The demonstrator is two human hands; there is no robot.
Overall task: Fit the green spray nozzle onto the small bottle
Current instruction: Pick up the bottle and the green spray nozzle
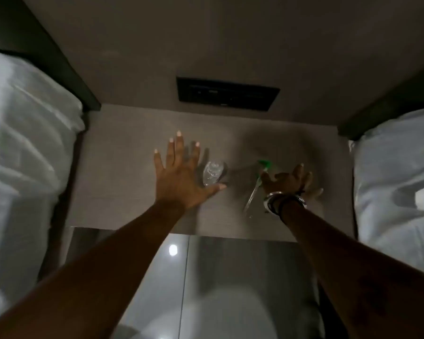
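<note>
Left hand (179, 174) open, fingers spread flat over the table (123, 182), holding nothing. Small clear bottle (212, 172) stands just right of it, by the thumb. Right hand (288, 181) open, blurred; green spray nozzle (264, 165) with its tube lies at its left edge, contact unclear.

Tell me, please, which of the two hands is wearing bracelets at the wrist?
The right hand, the one reaching by the green spray nozzle, has bracelets at its wrist. The left hand, spread beside the small bottle, has a bare wrist.
</note>
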